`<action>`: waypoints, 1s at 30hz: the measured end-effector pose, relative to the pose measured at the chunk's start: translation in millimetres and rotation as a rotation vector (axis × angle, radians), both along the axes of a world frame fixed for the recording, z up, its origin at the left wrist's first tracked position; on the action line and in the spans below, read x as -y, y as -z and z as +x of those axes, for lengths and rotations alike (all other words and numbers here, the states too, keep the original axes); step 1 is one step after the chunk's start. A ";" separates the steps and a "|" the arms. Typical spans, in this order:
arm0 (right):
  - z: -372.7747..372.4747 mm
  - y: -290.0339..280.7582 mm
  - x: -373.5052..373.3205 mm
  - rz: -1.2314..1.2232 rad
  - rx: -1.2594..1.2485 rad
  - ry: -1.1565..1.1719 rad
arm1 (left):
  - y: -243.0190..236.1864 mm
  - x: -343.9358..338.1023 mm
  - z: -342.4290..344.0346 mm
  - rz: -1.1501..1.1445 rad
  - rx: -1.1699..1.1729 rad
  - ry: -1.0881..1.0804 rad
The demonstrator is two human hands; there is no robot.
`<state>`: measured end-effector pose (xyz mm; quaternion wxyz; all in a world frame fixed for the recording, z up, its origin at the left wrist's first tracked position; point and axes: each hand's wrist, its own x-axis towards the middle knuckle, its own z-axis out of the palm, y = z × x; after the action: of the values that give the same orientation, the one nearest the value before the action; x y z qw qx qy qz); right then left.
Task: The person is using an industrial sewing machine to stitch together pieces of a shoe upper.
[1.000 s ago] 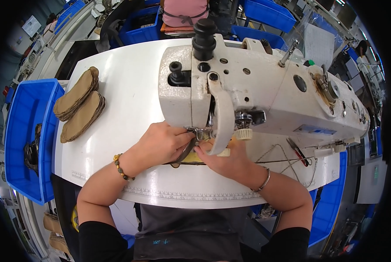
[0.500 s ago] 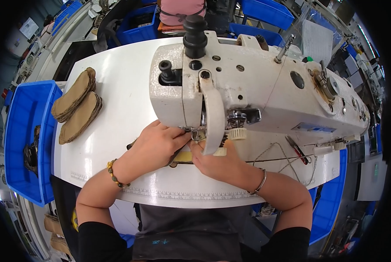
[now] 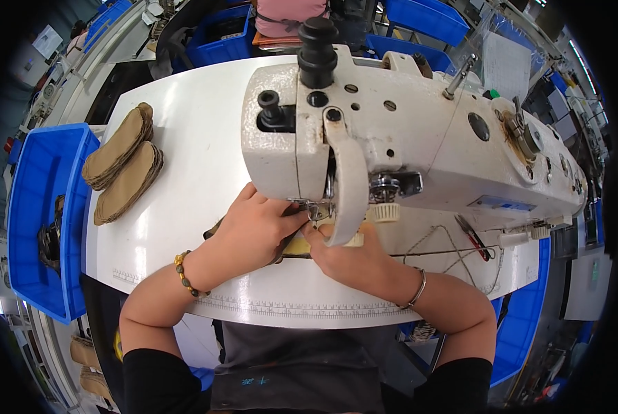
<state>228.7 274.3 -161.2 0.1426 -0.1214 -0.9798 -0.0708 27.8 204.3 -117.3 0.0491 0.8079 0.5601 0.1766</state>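
Yellow-and-dark workpiece (image 3: 298,246) sits on the bench (image 3: 205,131) below the head of the sewing machine (image 3: 426,131), mostly covered by both hands. Left hand (image 3: 254,224): fingers bent, tips together, pinching the dark edge just beside the presser foot (image 3: 314,210). Right hand (image 3: 350,259): thumb near the foot, rest partly behind the curved white lever (image 3: 350,183); can't tell how far those fingers are spread or how firmly they grip. Handling, my read: light, soft, bendy, probably layered. Low slip, not fragile, but edges may curl or creep, and a hard tug could distort it. Best hold: flat light pressure on the yellow area, pinch at the dark edge, tips clear of the foot.
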 end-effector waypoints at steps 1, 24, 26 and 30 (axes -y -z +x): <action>0.1 1.2 -0.1 -0.008 0.030 0.002 | -0.1 1.6 1.9 0.019 -0.029 -0.011; 4.7 16.0 -10.9 0.062 0.007 -0.040 | 1.6 -1.8 3.7 0.003 0.040 -0.088; 6.2 12.9 -9.6 0.013 0.012 0.019 | 0.7 -3.0 3.6 -0.009 0.023 -0.098; 1.6 9.2 -10.4 -0.129 -0.077 0.038 | -4.0 -3.2 3.3 0.029 -0.008 -0.088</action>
<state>230.3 284.7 -170.3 0.1707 -0.1514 -0.9736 -0.0056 31.1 207.4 -113.3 0.0273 0.7838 0.5927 0.1832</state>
